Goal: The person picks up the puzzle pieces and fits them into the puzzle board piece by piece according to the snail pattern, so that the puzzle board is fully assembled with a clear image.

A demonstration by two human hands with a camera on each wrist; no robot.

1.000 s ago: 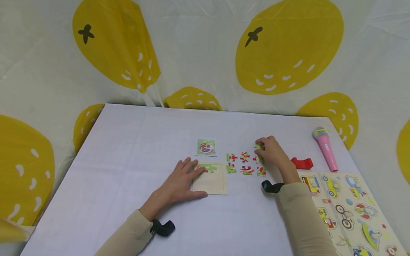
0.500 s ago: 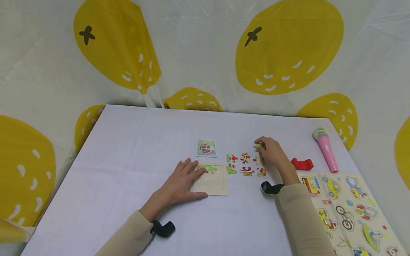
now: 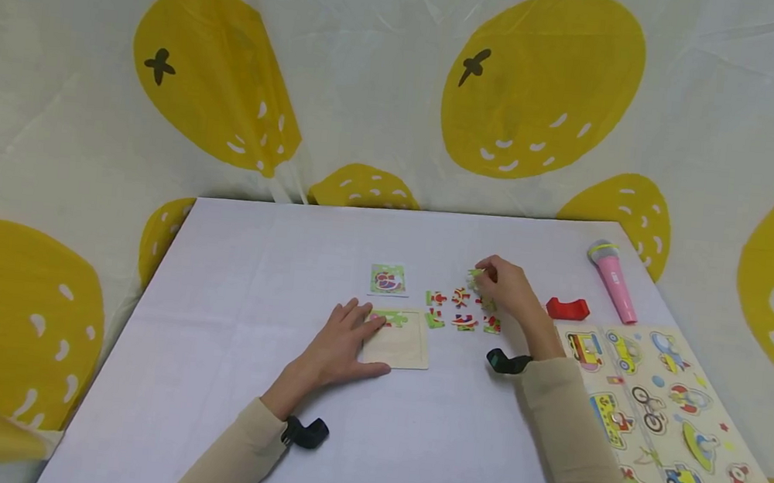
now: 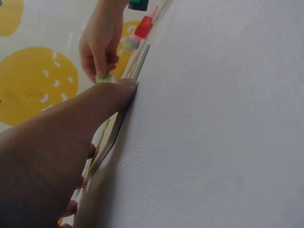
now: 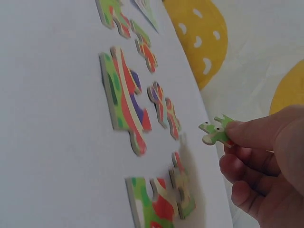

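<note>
My left hand (image 3: 338,349) rests with its fingers spread on the left side of a shallow wooden puzzle tray (image 3: 397,351); in the left wrist view its thumb lies along the tray's edge. A few green and red pieces sit along the tray's top, partly covered by the fingers. My right hand (image 3: 508,288) pinches a green puzzle piece (image 5: 216,130) between thumb and fingers, raised above the table in the right wrist view. Below it lie several loose puzzle pieces (image 3: 465,323) in rows, one of them a red, green and purple piece (image 5: 118,90).
A small picture card (image 3: 389,279) lies behind the tray. To the right are a pink toy microphone (image 3: 614,283), a red curved object (image 3: 568,309) and a large wooden vehicle peg board (image 3: 675,448), partly under the right forearm. A patterned sheet hangs behind the table.
My right hand has shifted slightly left with the green puzzle piece, which it was holding throughout. My left hand stays on the tray.
</note>
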